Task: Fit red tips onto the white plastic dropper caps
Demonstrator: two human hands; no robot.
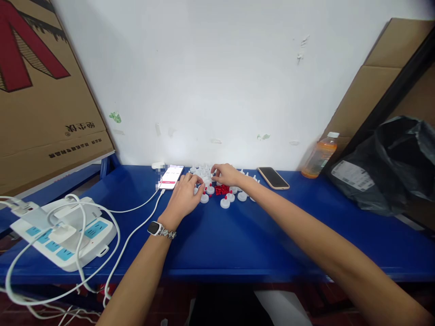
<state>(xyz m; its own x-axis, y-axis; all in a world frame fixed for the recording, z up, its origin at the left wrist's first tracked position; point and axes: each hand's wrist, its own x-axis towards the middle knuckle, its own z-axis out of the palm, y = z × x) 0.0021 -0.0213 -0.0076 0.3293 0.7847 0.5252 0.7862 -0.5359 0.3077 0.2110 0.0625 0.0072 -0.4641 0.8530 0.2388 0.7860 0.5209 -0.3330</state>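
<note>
Nearest to the viewer, the front edge of a blue table (238,244) runs across, and the person's two bare forearms reach over it from both sides. At the left on the table lies a white power strip (98,240) with light blue sockets, with plugs in it and white cables looping around it and over the table edge. The left wrist wears a watch (154,227) with a metal band. Further in, near the middle, a few white caps (224,203) stand apart at the near side of a larger group, and some of them carry a small red tip on the nozzle. The left hand (185,194) is at the left side of this group, its fingers bent; whether they grip a cap, one cannot tell. Behind the near caps there is a small pile of red pieces (222,190). The right hand (226,174) is bent over the caps just behind this pile, thumb and fingers close together, but what is between them is too small to tell. Just beside the left hand lies a phone with a lit screen (172,176); right of the caps lies a dark-screened phone (273,177). Farther right, a bottle with orange liquid (319,156) stands near the white wall (217,81).
</note>
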